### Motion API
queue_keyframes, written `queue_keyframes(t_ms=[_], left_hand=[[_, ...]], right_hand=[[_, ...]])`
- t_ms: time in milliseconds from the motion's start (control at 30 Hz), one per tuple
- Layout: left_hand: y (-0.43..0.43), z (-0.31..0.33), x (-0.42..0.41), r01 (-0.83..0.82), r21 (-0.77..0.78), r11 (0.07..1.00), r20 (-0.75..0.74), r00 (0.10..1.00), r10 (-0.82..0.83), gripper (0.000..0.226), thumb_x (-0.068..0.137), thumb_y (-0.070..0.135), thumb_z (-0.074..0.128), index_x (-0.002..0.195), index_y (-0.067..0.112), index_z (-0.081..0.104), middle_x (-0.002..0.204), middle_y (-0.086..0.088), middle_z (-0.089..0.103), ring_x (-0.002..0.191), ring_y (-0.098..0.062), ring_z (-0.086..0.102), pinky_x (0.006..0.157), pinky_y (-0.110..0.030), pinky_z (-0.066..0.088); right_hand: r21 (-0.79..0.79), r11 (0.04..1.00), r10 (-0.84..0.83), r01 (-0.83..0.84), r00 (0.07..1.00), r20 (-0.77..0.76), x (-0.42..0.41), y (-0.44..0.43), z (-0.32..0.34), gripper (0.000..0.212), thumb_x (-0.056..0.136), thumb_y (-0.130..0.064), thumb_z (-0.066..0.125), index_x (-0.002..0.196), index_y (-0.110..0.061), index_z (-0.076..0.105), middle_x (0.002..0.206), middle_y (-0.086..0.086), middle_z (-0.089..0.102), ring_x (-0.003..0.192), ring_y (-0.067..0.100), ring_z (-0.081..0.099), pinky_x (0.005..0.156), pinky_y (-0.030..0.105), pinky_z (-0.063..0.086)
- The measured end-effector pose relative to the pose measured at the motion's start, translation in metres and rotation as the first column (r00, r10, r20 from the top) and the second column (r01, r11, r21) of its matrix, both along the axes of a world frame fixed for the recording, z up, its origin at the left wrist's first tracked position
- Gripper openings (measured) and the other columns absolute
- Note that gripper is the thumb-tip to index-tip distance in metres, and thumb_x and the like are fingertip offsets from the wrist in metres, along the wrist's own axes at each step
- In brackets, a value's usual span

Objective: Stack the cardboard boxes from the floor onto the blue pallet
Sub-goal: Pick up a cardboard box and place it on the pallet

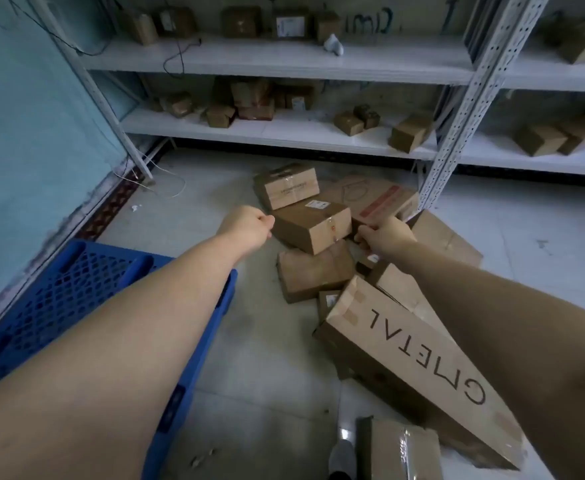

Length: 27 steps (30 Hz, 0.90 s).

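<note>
Hands flank the labelled box (pixel 313 225), left hand (pixel 249 225) curled and empty, right hand (pixel 384 237) grip unclear; likely pickup step: clamp both sides, lift toward blue pallet (pixel 76 292) left of it.

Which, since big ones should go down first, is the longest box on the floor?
The box printed GMETAL, lying at the pile's near end; the other floor boxes are much shorter and bear no large lettering.

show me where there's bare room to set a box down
The pallet is bare wherever it shows. Open floor lies between pallet and box pile, and right of the shelf post. Crowded: the pile, from the GMETAL box to the shelf.
</note>
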<state>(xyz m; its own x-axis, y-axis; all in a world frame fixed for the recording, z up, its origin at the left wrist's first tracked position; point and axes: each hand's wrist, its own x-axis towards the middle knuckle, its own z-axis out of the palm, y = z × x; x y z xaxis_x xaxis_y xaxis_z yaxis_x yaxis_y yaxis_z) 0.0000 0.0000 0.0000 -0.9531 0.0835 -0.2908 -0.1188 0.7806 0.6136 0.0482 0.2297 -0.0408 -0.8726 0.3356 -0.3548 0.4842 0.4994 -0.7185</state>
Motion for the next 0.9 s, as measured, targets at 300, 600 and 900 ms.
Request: queue_keyframes(t_ms=[300, 600, 900], left_hand=[[0.056, -0.037, -0.034, 0.195, 0.001, 0.981, 0.159, 0.968, -0.192, 0.024, 0.1, 0.03, 0.049, 0.091, 0.015, 0.065, 0.103, -0.006, 0.072, 0.098, -0.025, 0.067, 0.096, -0.04, 0.051], [0.037, -0.055, -0.105, 0.292, -0.033, 0.956, 0.189, 0.941, -0.281, 0.027, 0.1, 0.029, 0.047, 0.108, 0.012, 0.067, 0.112, -0.006, 0.069, 0.105, -0.025, 0.064, 0.093, -0.037, 0.051], [-0.031, -0.085, -0.178, 0.144, -0.101, 0.984, 0.268, 0.957, -0.113, 0.026, 0.097, 0.023, 0.047, 0.104, 0.009, 0.067, 0.113, -0.011, 0.068, 0.107, -0.03, 0.063, 0.094, -0.039, 0.052]], right_hand=[[0.007, 0.989, -0.15, 0.15, 0.982, 0.115, 0.005, 0.032, -0.039, 0.026, 0.095, -0.029, 0.053, 0.084, -0.012, 0.068, 0.086, 0.008, 0.069, 0.08, 0.021, 0.065, 0.069, 0.03, 0.052], [0.007, 0.96, -0.279, 0.28, 0.951, 0.132, -0.048, 0.004, -0.057, 0.025, 0.097, -0.025, 0.052, 0.084, -0.01, 0.067, 0.088, 0.011, 0.068, 0.08, 0.023, 0.065, 0.071, 0.031, 0.052], [-0.055, 0.962, -0.249, 0.268, 0.94, 0.232, -0.118, -0.032, -0.097, 0.018, 0.095, -0.024, 0.057, 0.097, -0.008, 0.066, 0.092, 0.01, 0.066, 0.078, 0.019, 0.062, 0.068, 0.029, 0.05]])
